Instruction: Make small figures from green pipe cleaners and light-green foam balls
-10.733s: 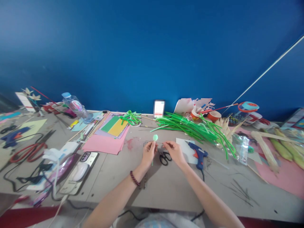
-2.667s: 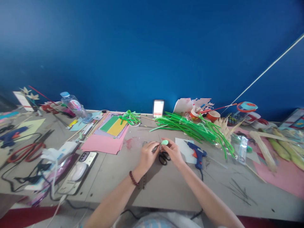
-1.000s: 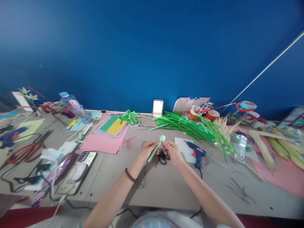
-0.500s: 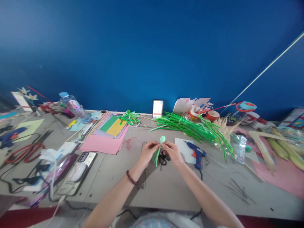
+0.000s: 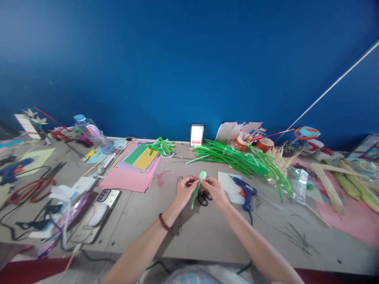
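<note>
Between my two hands is a small bundle of light green pipe cleaners, with a pale rounded tip at the top and ends hanging down below. My left hand pinches it from the left side, a dark bead bracelet on that wrist. From the right, the fingers of my right hand close on it near the tip. Black-handled scissors lie on the table just beneath the hands, partly covered. A metal ruler lies under my left wrist.
Bright green pipe cleaners spread across the back right. Near them lies a blue glue gun on white paper. Pink paper sheets, a phone, red-handled scissors and a plastic bottle are at left. Corn cobs lie far right.
The hanging ends of the pipe cleaner bundle have swung slightly left and drawn closer together. The pale tip sits a touch lower. Both hands keep almost the same place.
</note>
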`<control>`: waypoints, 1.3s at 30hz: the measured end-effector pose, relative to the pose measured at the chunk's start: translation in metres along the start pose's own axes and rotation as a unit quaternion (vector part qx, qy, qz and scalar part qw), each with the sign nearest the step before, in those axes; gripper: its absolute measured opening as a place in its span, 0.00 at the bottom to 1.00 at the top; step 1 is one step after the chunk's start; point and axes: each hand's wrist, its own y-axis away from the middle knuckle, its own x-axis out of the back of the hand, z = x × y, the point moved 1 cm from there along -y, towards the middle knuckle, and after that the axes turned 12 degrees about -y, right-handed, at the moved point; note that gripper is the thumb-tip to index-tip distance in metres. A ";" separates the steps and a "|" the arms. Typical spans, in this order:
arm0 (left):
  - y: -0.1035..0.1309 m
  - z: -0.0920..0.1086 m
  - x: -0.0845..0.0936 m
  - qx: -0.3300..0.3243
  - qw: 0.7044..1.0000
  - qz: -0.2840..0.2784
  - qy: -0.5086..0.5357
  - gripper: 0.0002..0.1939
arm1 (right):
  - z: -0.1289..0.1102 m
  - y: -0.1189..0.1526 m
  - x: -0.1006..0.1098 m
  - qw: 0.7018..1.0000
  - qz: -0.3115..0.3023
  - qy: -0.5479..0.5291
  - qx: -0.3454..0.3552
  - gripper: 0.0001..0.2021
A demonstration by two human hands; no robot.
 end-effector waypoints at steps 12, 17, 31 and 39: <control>0.003 -0.010 -0.002 -0.041 0.998 0.005 -0.050 0.09 | 0.004 0.000 0.001 1.000 0.006 0.006 0.016 0.18; 0.007 -0.003 0.000 -0.110 0.987 0.017 -0.118 0.07 | 0.006 0.000 0.001 1.000 -0.004 -0.012 0.003 0.17; 0.009 -0.002 0.000 -0.121 0.978 0.066 -0.158 0.04 | 0.010 -0.003 0.001 0.999 0.001 -0.044 -0.018 0.16; -0.012 -0.011 0.011 -0.025 0.993 0.117 -0.008 0.05 | 0.004 0.002 0.000 0.998 0.001 -0.062 -0.016 0.16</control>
